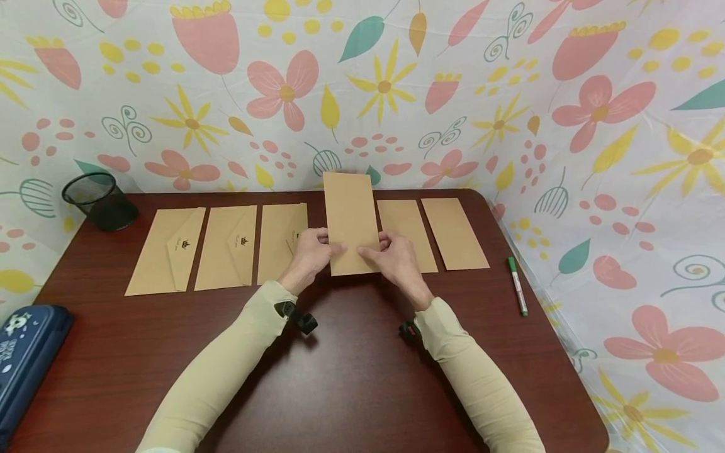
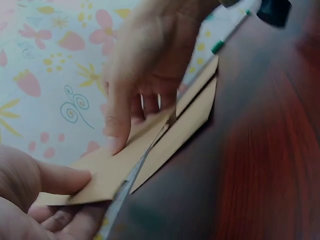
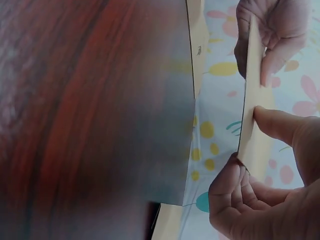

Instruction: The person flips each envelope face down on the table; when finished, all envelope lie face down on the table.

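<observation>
While both hands pinch one plain brown envelope [image 1: 351, 207] at the centre of the head view, thumbs on its face and fingers curled behind, its long axis runs up the frame with the top leaning slightly left, so most of its length reaches beyond the hands toward the patterned backdrop [image 1: 385, 151]. The left hand [image 1: 310, 253] has the left edge and the right hand [image 1: 399, 257] the right edge, both near the lower end and about equally close; the wrist views show it raised off the table [image 1: 351, 365], between the flap-side-up envelopes at left and the plain ones at right.
</observation>
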Motion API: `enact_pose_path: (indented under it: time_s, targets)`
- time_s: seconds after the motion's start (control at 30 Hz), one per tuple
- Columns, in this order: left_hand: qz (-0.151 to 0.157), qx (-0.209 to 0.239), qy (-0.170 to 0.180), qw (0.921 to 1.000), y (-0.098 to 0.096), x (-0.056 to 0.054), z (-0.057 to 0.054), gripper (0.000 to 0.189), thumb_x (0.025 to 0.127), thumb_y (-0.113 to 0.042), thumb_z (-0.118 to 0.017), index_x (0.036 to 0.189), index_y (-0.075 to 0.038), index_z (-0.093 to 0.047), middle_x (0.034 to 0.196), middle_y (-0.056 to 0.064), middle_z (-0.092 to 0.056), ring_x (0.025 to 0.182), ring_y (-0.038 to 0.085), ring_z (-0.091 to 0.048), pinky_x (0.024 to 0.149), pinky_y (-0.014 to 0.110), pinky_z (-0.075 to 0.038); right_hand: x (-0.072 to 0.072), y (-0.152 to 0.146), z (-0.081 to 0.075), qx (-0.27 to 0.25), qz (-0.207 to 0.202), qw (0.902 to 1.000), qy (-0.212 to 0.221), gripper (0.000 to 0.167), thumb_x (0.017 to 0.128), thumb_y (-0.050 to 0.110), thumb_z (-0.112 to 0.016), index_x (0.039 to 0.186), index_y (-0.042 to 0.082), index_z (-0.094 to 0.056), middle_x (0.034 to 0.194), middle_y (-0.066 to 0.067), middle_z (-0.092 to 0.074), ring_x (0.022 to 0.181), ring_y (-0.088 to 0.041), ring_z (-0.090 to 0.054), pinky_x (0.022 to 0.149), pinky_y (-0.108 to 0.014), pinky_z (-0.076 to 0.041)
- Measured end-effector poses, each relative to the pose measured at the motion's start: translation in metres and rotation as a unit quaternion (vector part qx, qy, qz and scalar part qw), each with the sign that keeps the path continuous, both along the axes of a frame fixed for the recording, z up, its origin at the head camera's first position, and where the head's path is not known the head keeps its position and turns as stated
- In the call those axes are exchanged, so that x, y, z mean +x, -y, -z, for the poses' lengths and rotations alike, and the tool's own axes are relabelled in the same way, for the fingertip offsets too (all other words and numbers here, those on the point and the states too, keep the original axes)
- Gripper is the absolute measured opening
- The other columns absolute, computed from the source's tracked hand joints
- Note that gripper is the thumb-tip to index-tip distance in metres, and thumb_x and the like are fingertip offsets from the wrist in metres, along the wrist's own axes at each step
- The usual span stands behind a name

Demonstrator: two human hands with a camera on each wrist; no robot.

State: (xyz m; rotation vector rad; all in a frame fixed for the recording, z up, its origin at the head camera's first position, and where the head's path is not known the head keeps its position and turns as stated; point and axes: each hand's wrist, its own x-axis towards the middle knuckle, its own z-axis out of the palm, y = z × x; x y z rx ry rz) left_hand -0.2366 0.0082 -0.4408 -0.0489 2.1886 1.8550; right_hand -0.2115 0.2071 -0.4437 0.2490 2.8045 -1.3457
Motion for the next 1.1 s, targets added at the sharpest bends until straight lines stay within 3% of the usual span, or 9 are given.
enact_pose_path:
  time_s: [0.07, 0.2, 0.3, 0.47, 0.6, 0.63, 0.83, 0.93, 1.1]
  targets:
    - [0.009, -0.035, -0.019, 0.9992, 0.001, -0.001, 0.001, 0.049, 0.094, -0.009, -0.079, 0.139, 0.005, -0.067, 0.120, 0.019, -0.078, 0.094, 0.017, -0.070, 0.083, 0.025, -0.057, -0.001, 0.000, 0.000, 0.011, -0.002, 0.9999, 0.005, 0.068, 0.093, 0.041, -0.086, 0.143, -0.001, -0.063, 0.114, -0.009, -0.066, 0.104, -0.024, -0.061, 0.091, -0.037, -0.052]
    - [0.022, -0.136, -0.055, 0.9889, 0.001, -0.006, 0.001, 0.023, 0.091, -0.016, -0.083, 0.093, 0.002, -0.069, 0.073, 0.001, -0.063, 0.065, 0.012, -0.055, 0.060, 0.025, -0.045, -0.004, 0.000, 0.000, 0.048, -0.009, 0.9988, 0.011, 0.067, 0.095, 0.041, -0.084, 0.141, -0.002, -0.064, 0.108, -0.008, -0.063, 0.101, -0.024, -0.059, 0.090, -0.037, -0.051]
    - [0.031, -0.201, -0.057, 0.9774, -0.001, -0.019, 0.013, 0.045, 0.086, -0.022, -0.085, 0.065, -0.010, -0.047, 0.053, -0.004, -0.046, 0.050, 0.014, -0.049, 0.052, 0.029, -0.038, -0.006, 0.001, 0.000, 0.082, -0.015, 0.9963, 0.017, 0.063, 0.095, 0.041, -0.083, 0.137, -0.003, -0.064, 0.107, -0.009, -0.063, 0.098, -0.025, -0.059, 0.090, -0.038, -0.052]
    - [0.035, -0.292, -0.066, 0.9535, -0.009, -0.047, 0.048, 0.045, 0.079, -0.030, -0.086, 0.063, -0.019, -0.045, 0.062, -0.005, -0.043, 0.058, 0.016, -0.045, 0.052, 0.031, -0.039, -0.012, 0.002, 0.001, 0.121, -0.019, 0.9920, 0.031, 0.059, 0.095, 0.040, -0.079, 0.133, -0.002, -0.066, 0.115, -0.015, -0.071, 0.098, -0.027, -0.063, 0.090, -0.040, -0.057]
    - [0.045, -0.349, -0.083, 0.9324, -0.015, -0.060, 0.062, 0.036, 0.079, -0.029, -0.082, 0.065, -0.017, -0.052, 0.070, -0.001, -0.047, 0.062, 0.017, -0.044, 0.051, 0.030, -0.040, -0.019, 0.001, 0.005, 0.132, -0.028, 0.9898, 0.045, 0.052, 0.094, 0.036, -0.077, 0.128, -0.003, -0.069, 0.120, -0.020, -0.073, 0.099, -0.030, -0.065, 0.089, -0.044, -0.059]
    - [0.048, -0.356, -0.083, 0.9298, -0.016, -0.062, 0.064, 0.034, 0.078, -0.027, -0.081, 0.064, -0.016, -0.052, 0.070, 0.000, -0.048, 0.062, 0.018, -0.044, 0.050, 0.030, -0.040, -0.027, -0.004, 0.017, 0.132, -0.035, 0.9897, 0.043, 0.053, 0.094, 0.038, -0.077, 0.127, -0.003, -0.070, 0.121, -0.019, -0.074, 0.101, -0.029, -0.066, 0.090, -0.043, -0.059]
    - [0.055, -0.368, -0.065, 0.9260, -0.021, -0.064, 0.067, 0.019, 0.071, -0.013, -0.070, 0.065, -0.016, -0.052, 0.073, 0.002, -0.049, 0.061, 0.018, -0.043, 0.047, 0.030, -0.036, -0.058, -0.015, 0.058, 0.157, -0.038, 0.9849, 0.063, 0.053, 0.091, 0.035, -0.082, 0.125, -0.003, -0.071, 0.115, -0.017, -0.075, 0.090, -0.027, -0.065, 0.080, -0.041, -0.060]
    - [0.054, -0.376, -0.062, 0.9230, -0.022, -0.062, 0.067, 0.016, 0.072, -0.012, -0.074, 0.067, -0.013, -0.059, 0.076, 0.003, -0.055, 0.065, 0.019, -0.046, 0.049, 0.030, -0.039, -0.059, -0.013, 0.059, 0.167, -0.039, 0.9818, 0.083, 0.048, 0.089, 0.030, -0.083, 0.120, -0.005, -0.071, 0.105, -0.015, -0.071, 0.083, -0.027, -0.061, 0.073, -0.040, -0.058]
    - [0.055, -0.376, -0.070, 0.9223, -0.023, -0.060, 0.064, 0.018, 0.076, -0.017, -0.086, 0.074, -0.008, -0.070, 0.078, 0.005, -0.063, 0.066, 0.019, -0.050, 0.052, 0.031, -0.044, -0.067, -0.016, 0.073, 0.188, -0.049, 0.9783, 0.071, 0.033, 0.087, 0.031, -0.084, 0.097, 0.002, -0.071, 0.083, -0.004, -0.058, 0.070, -0.020, -0.055, 0.059, -0.033, -0.051]
